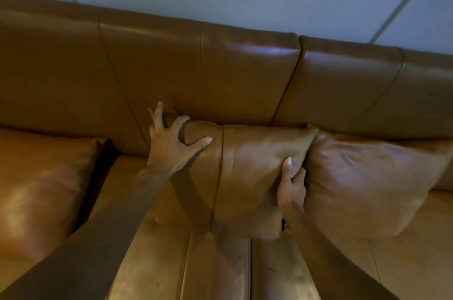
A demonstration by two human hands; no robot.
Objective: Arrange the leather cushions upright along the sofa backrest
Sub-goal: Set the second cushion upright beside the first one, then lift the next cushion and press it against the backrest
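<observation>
Looks like the propping-up step for the middle cushion [247, 177], dead centre of the view, leaning on the sofa backrest [201, 74]. Left hand [169, 142] clamps its top corner at 10 o'clock, fingers spread over the edge. Right hand [291, 184] pinches the side at 3 o'clock, wedged against the neighbouring right cushion [367, 182]. Next move probably wants a push back and a tug to square it up. It's tan, shiny, seamed down the front and pretty squashy. The left cushion [41, 189] at 8 o'clock seems to lie flat, hard to say.
</observation>
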